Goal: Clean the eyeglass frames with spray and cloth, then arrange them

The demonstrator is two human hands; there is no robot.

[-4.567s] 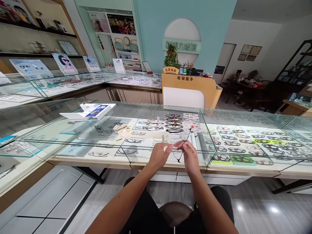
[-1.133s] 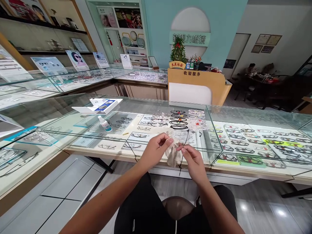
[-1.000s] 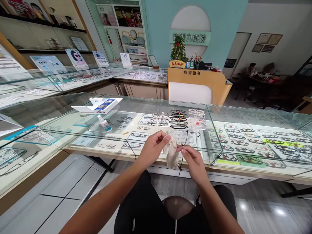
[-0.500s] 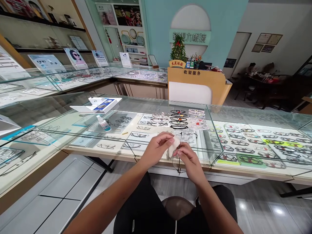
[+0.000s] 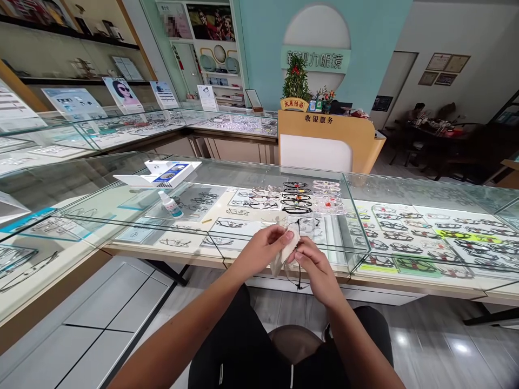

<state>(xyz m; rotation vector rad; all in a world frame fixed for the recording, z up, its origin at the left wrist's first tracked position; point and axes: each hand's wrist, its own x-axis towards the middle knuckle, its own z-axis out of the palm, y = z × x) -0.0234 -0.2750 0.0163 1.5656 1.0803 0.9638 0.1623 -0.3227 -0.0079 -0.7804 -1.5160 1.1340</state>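
My left hand [image 5: 265,249] pinches a pale cleaning cloth [image 5: 287,251] with a zigzag edge, pressed against a pair of eyeglasses [image 5: 299,276]. The glasses are thin and dark-framed, turned on end, with one lens hanging below my fingers. My right hand [image 5: 318,267] is closed on the middle of the frame. The cloth and fingers cover the upper lens in part. Beyond my hands, several rows of eyeglasses [image 5: 297,198], black and clear-framed, lie on the glass counter. A white spray bottle [image 5: 170,204] with a blue label stands to the left.
An open white and blue box [image 5: 170,174] sits on the glass display counter [image 5: 235,170]. More frames lie in the showcase at right [image 5: 405,232]. A wooden cashier desk [image 5: 324,140] with a plant [image 5: 295,86] stands behind. People sit at a dark table in the far right.
The cloth has shifted down and over the upper part of the glasses, its zigzag edge now showing. Both hands stay nearly in place, still holding the cloth and the glasses.
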